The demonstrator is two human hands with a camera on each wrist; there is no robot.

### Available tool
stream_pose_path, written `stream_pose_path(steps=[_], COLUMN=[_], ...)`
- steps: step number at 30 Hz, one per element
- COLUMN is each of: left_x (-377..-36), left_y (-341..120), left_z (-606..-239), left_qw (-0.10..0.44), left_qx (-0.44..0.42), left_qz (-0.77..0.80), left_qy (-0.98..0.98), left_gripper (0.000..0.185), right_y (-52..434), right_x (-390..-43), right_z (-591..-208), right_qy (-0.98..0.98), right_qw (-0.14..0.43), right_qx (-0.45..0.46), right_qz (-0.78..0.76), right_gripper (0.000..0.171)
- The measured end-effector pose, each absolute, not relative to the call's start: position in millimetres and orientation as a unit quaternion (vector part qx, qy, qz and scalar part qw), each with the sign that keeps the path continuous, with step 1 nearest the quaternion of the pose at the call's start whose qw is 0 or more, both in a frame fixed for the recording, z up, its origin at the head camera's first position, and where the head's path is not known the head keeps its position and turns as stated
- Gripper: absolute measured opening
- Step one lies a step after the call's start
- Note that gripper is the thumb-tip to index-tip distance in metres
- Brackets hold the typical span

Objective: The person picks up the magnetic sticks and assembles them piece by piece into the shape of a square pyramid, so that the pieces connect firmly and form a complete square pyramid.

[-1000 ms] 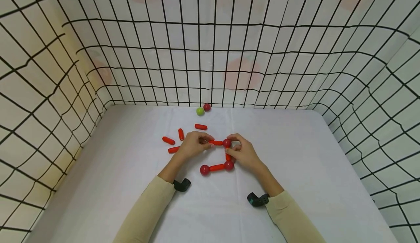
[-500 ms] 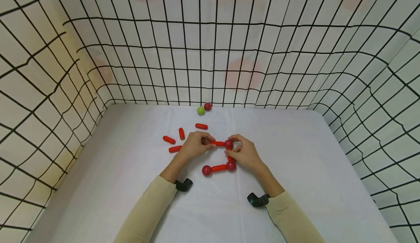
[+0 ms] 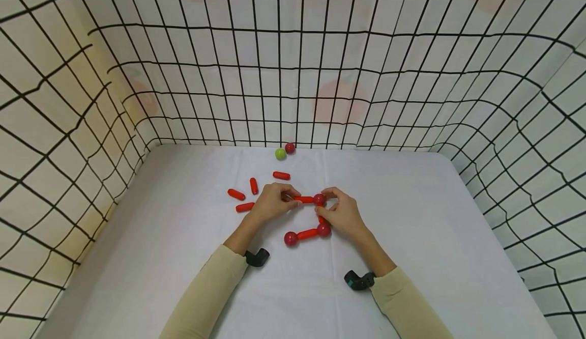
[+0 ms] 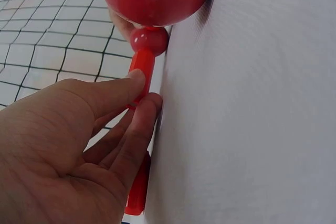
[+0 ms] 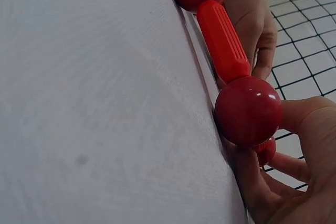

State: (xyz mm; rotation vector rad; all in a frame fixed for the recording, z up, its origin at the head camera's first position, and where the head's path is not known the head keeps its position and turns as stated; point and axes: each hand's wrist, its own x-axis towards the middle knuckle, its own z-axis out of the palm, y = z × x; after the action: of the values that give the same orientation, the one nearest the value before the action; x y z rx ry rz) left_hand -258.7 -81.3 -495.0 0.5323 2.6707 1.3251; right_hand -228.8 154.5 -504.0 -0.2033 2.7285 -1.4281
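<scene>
A white cloth-covered table (image 3: 137,257) is hemmed on three sides by a black-gridded cream curtain wall (image 3: 55,125), with bare cloth wide open to the left, right and front of the work. At left-centre, three loose red plastic rods (image 3: 244,207) lie just beside the left hand (image 3: 271,204), a fourth red rod (image 3: 281,175) a little farther back. The left hand pinches a short red plastic connector rod (image 3: 303,199) between thumb and fingertips (image 4: 137,80); that rod's far end meets a dark red plastic ball (image 3: 319,199), which the right hand (image 3: 342,216) pinches from the other side. Below, a red rod-and-ball chain (image 3: 307,234) rests on the cloth, touching the right hand. At the back edge sit a green ball (image 3: 280,153) and a small dark red ball (image 3: 290,148), touching.
</scene>
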Motion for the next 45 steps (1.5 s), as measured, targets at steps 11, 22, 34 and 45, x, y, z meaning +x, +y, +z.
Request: stream_pose_path(steps=[11, 22, 34, 45], left_x=[-261, -261, -256, -252], left_y=[-82, -84, -95, -105], left_z=[-496, -497, -498, -499], left_qw=[0.053, 0.054, 0.074, 0.097], left_qx=[0.178, 0.179, 0.176, 0.192], left_qz=[0.434, 0.436, 0.442, 0.447], left_qy=[0.881, 0.880, 0.876, 0.868], left_gripper=[0.017, 0.023, 0.022, 0.026], right_y=[155, 160, 165, 164], right_x=[-252, -259, -257, -255], right_z=[-507, -514, -517, -516], right_qy=[0.897, 0.879, 0.887, 0.883], right_qw=[0.012, 0.047, 0.034, 0.046], right_qx=[-0.193, -0.187, -0.173, -0.188], right_qz=[-0.399, -0.435, -0.426, -0.428], right_gripper=[0.038, 0.023, 0.025, 0.025])
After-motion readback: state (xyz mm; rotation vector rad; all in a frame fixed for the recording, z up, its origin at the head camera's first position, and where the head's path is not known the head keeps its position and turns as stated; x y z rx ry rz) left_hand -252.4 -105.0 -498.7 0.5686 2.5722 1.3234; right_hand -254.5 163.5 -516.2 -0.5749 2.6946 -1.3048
